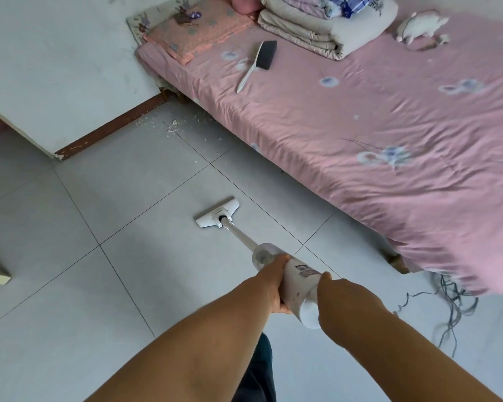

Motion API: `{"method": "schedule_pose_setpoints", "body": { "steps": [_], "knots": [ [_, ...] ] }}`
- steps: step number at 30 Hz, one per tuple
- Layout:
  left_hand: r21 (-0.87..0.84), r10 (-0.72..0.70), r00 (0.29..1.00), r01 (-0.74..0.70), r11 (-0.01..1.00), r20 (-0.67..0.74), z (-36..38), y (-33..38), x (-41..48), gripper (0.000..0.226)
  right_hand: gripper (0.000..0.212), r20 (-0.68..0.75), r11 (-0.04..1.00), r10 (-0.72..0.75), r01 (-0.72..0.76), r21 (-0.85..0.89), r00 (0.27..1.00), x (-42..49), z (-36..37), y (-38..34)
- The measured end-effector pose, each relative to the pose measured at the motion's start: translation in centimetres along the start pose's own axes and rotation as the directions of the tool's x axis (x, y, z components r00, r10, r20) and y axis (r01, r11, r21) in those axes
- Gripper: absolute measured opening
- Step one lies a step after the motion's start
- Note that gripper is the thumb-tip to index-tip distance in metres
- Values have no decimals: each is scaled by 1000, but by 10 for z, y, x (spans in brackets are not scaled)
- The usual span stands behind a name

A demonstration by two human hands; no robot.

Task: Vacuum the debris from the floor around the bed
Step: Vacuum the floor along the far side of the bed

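Both hands, left hand and right hand, grip the vacuum, wand angled toward the debris.

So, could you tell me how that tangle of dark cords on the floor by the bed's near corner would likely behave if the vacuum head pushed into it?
The cords look thin and loosely looped, so they would probably flop and drag rather than slide aside. The vacuum head could well snag or suck in a strand.

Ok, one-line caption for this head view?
Both hands, left hand and right hand, grip a white stick vacuum, its floor head short of pale crumbly debris beside the pink-sheeted bed.
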State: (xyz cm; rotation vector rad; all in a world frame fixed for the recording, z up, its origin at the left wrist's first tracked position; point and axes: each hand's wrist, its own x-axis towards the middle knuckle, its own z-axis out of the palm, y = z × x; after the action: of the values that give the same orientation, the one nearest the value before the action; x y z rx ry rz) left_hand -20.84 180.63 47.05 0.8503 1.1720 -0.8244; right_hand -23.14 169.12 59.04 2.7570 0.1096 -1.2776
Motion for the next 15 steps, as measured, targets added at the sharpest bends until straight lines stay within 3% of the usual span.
{"method": "schedule_pose_setpoints", "body": {
  "steps": [6,15],
  "knots": [
    [73,-18,999,16,997,30,36,-80,-21,41,71,26,999,26,-27,32,999,-70,38,54],
    [240,-77,989,44,970,129,87,-154,-43,43,38,7,993,90,-90,81,996,-143,66,106]
  ]
}}
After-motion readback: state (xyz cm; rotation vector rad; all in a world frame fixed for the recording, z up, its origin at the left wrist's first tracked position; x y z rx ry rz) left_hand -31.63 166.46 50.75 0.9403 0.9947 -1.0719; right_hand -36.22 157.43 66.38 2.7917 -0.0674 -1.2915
